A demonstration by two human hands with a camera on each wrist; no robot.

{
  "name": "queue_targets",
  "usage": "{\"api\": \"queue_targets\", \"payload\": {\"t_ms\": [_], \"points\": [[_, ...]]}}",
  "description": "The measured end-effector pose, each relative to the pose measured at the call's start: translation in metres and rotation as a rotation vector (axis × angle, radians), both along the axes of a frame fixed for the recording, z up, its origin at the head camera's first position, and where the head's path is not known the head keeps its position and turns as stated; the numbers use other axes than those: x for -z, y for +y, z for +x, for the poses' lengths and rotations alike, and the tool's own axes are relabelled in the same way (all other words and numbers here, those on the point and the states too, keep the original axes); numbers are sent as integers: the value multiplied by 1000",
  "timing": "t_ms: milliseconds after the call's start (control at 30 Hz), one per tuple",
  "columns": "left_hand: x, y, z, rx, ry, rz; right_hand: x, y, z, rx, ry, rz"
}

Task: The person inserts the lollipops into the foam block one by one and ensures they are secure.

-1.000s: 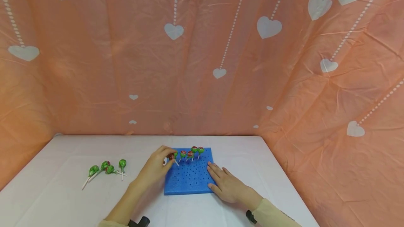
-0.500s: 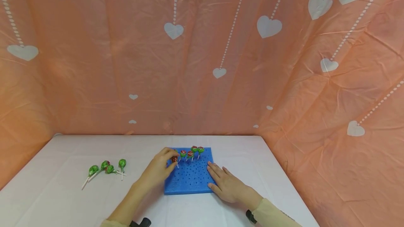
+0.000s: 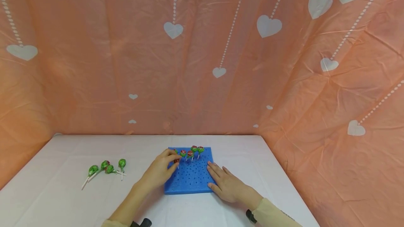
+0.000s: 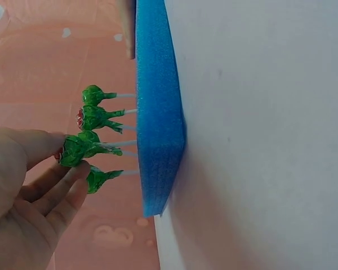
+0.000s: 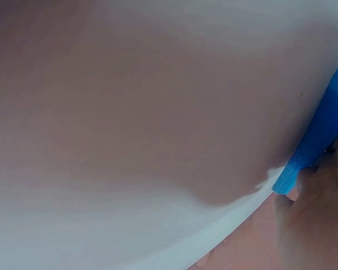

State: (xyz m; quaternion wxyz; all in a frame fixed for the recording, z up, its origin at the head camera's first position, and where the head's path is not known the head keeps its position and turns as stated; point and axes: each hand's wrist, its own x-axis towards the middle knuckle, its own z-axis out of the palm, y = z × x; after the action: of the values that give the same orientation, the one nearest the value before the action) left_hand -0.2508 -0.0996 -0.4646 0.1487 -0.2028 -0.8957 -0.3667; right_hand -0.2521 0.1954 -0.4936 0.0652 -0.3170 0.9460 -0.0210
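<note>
Standing stick-down near the far left corner of the blue foam board [image 3: 189, 178], the lollipop [image 3: 176, 160] is pinched by the left hand [image 3: 157, 172]. Flat with straight fingers, the right hand [image 3: 224, 184] presses the board's right edge. Four loose lollipops [image 3: 105, 168] lie at lower left on the white table [image 3: 63, 199].

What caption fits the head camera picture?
Left hand pinches a lollipop over the blue foam board; right hand rests on it.

right wrist view: blurred, right hand [image 5: 315, 225] cut off at lower right edge, only a sliver of blue foam board [image 5: 321, 135] shows | left wrist view: left hand [image 4: 28, 197] cut off at lower left | head view: held lollipop [image 3: 176, 161] mostly hidden by fingers, its stick's seating in the board too small to tell
</note>
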Motion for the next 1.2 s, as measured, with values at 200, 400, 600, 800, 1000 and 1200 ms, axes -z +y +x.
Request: {"api": "queue_targets", "payload": {"t_ms": [200,400,600,800,1000,1200], "points": [[1,2,0,-5,-46,-20,-4,0,1,-7,-16,-13],[3,2,1,-14,-46,-31,-6,-1,3,-9,-14,-17],[3,3,1,-22,-26,-42,-6,-1,3,-4,-7,-13],[1,4,2,-55,5,-76,-6,-1,4,-1,-11,-17],[-1,4,3,-72,18,-88,-8,-1,5,-2,-11,-13],[-4,-1,2,-67,22,-67,-8,-2,5,-4,-10,-11]]}}
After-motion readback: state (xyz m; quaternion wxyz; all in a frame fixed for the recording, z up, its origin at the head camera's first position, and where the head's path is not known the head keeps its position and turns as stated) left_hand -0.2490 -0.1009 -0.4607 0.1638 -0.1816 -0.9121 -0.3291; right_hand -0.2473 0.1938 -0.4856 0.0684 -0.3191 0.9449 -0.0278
